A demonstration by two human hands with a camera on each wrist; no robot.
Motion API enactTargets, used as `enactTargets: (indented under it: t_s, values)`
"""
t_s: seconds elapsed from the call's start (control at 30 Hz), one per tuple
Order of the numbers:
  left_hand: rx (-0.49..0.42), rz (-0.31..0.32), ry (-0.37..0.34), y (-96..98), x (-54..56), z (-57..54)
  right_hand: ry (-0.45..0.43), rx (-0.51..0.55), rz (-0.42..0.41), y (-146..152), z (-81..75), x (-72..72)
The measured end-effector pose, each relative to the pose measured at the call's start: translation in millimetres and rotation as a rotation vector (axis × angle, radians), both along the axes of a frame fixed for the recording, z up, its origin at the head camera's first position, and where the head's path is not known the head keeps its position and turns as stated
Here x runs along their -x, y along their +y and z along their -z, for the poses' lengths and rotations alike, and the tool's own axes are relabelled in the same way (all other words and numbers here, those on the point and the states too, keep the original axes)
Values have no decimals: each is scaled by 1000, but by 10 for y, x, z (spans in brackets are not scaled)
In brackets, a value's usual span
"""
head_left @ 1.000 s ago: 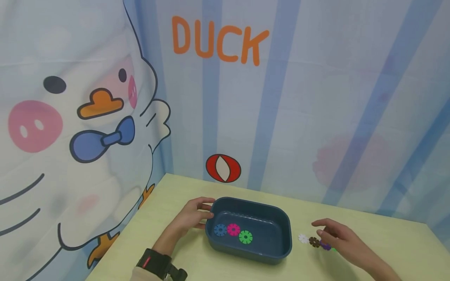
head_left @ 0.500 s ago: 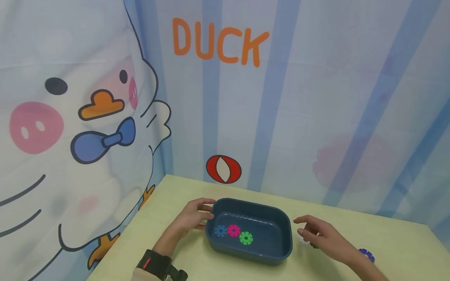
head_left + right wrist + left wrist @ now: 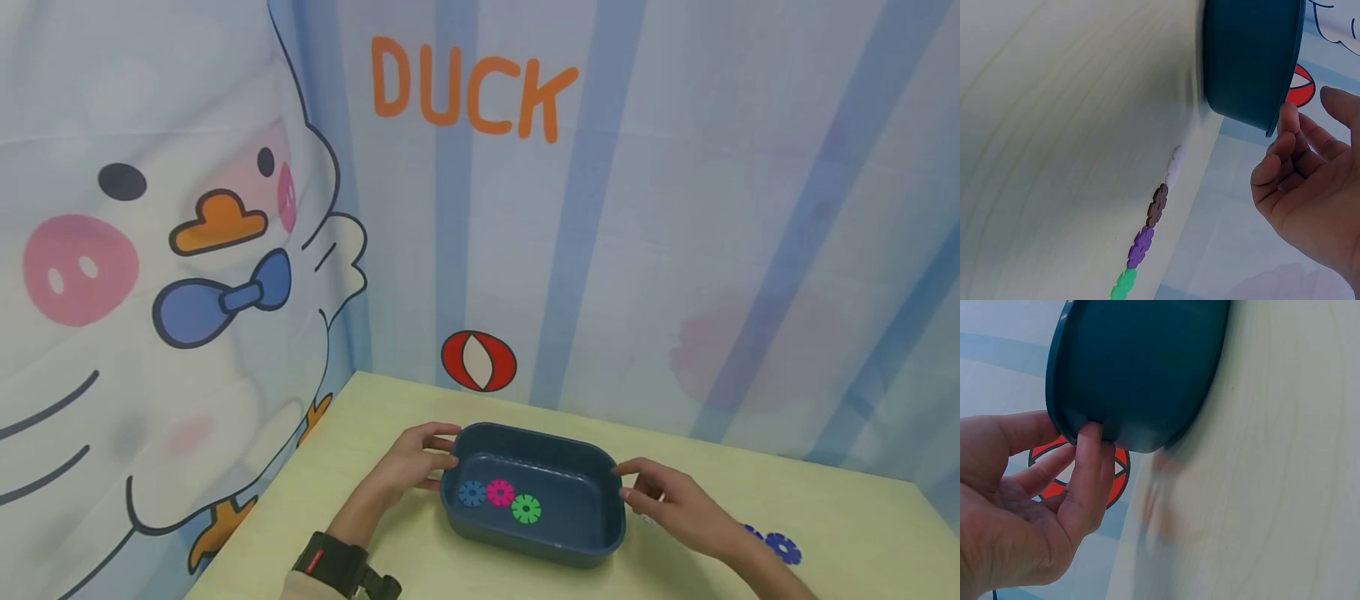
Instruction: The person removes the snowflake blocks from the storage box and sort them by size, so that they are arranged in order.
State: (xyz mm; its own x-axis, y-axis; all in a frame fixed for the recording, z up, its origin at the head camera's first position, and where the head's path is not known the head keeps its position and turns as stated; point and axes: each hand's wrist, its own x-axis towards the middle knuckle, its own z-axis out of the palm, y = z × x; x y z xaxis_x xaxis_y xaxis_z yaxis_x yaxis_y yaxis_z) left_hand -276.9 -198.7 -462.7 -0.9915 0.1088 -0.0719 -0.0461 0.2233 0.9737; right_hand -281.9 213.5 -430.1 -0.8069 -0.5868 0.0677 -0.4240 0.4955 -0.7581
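A dark blue rectangular basin (image 3: 536, 546) stands on the table with three notched plastic discs on its floor: a blue disc (image 3: 472, 493), a pink disc (image 3: 500, 492) and a green disc (image 3: 527, 508). My left hand (image 3: 408, 458) holds the basin's left end, fingers against the outer wall and rim in the left wrist view. At the opposite end is my right hand (image 3: 675, 504), its fingertips at the rim and its fingers loosely bent. Beneath the right hand, the right wrist view has a white disc (image 3: 1174, 164), a brown disc (image 3: 1157, 205), a purple disc (image 3: 1140, 247) and a green disc (image 3: 1124, 285) in a row.
More blue discs (image 3: 783, 548) lie on the pale wooden table (image 3: 840, 508), right of the right forearm. A printed curtain with a duck (image 3: 217, 225) and stripes rises behind and at the left. The basin stands near the table's back edge.
My right hand has moved left from over the row of discs to the basin's right rim. The blue discs at the right have come into sight. The left hand and basin stay put.
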Motion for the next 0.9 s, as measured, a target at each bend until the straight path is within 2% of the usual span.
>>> enactTargets:
  t_s: [0.23,0.57,0.9]
  values:
    - [2,-4,-1,-4,5,3,-13,-29,29,-129,-24,17]
    - [-3,-3,-2,7,0,4,84,-31,25,-264,18,33]
    - [-8,4,-4,-4,7,12,106,-21,24,-385,12,16]
